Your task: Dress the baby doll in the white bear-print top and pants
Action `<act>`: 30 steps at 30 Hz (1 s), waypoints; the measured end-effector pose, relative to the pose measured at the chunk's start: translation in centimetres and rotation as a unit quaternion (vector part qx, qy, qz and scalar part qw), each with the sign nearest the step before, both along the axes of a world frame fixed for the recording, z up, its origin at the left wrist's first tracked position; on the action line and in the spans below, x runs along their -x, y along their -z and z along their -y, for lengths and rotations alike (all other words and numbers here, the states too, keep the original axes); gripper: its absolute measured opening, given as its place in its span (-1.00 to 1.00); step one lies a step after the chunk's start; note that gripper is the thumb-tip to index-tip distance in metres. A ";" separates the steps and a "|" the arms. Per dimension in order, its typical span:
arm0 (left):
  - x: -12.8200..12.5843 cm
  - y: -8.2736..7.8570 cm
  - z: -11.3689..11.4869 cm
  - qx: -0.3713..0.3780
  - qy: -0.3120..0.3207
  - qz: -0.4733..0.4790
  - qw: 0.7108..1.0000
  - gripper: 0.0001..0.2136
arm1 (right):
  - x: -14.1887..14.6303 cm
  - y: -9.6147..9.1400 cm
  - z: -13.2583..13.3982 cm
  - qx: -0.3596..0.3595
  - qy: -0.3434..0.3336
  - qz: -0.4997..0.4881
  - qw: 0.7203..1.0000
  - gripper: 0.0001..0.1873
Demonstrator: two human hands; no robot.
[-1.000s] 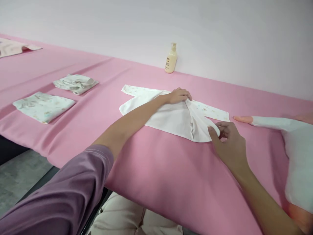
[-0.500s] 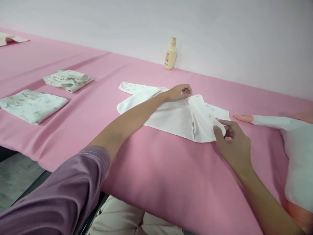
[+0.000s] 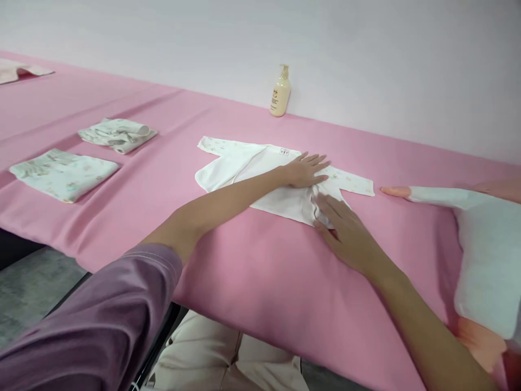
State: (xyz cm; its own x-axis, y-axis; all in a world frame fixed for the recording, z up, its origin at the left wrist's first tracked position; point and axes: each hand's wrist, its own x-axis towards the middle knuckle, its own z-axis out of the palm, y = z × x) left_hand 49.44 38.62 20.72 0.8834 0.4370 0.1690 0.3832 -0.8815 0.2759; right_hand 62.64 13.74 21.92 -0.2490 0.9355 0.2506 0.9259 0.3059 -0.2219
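Garment, one: a small white top (image 3: pixel 280 200), laid out on the pink cover (image 3: pixel 252 271) in front of the person, under both hands. Folded cloths, two: a nearer cloth (image 3: pixel 67 175) and a farther cloth (image 3: pixel 118 134), both pale and printed, near each other at left. Pale pink cloth (image 3: pixel 20 70), one, far left, partly out of view. Pump bottle (image 3: pixel 280 96), one, cream with dark lettering, upright near the wall (image 3: pixel 366 60). Doll-like figure (image 3: pixel 486 260), one, white-clad, partly in view at right, its orange-pink hand just beside one cuff of the top.

Condition of the top: body plain white; sleeves, two, stretched outward, sprinkled with small motifs; label (image 3: pixel 284 152), one, dark-printed, at the neck; one front panel turned outward at left, its corner rounded; creases gathered near the lower edge at right.

Hands, two. Left hand (image 3: pixel 307 171) — palm down, fingers spread, resting on the top, gripping nothing. Right hand (image 3: pixel 345 231) — fingers extended, thumb apart, over the creased fabric, no grip visible.
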 end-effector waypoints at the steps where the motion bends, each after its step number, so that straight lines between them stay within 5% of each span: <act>1: 0.5 -0.4 0.2 -0.018 -0.015 0.024 0.999 -0.28 | 0.0 0.1 0.0 0.034 -0.006 0.003 0.999 -0.36; 4: 3.8 -2.4 0.6 -0.057 -0.070 0.107 0.990 -0.34 | -0.3 0.5 0.1 0.069 -0.001 -0.004 0.998 -0.38; 8: 13.0 -4.5 1.4 -0.065 -0.135 0.111 0.982 -0.36 | 0.0 0.4 0.1 0.015 0.005 -0.027 0.999 -0.40; 13: 26.1 -2.2 3.4 -0.064 -0.249 0.101 0.961 -0.45 | 2.4 -0.4 0.0 -0.077 0.032 -0.067 0.994 -0.51; 16: 30.5 -0.2 4.4 -0.042 -0.285 0.119 0.950 -0.50 | 4.4 -1.2 -1.9 -0.103 0.016 -0.064 0.992 -0.61; 26: 30.4 0.0 4.9 0.013 -0.359 0.168 0.918 -0.55 | 14.7 -4.8 -20.0 0.005 -0.019 -0.098 0.995 -0.80; 30: 30.5 0.2 4.5 0.046 -0.381 0.174 0.907 -0.54 | 18.6 -5.3 -24.8 0.044 -0.010 -0.076 0.996 -0.74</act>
State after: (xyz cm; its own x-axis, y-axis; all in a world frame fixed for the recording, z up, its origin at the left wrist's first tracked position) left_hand 18.94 34.17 20.48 0.2183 0.9249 0.3113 0.7467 -0.3637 0.5570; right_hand 44.00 38.56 27.26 -0.2340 0.9505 0.2043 0.8728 0.2980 -0.3865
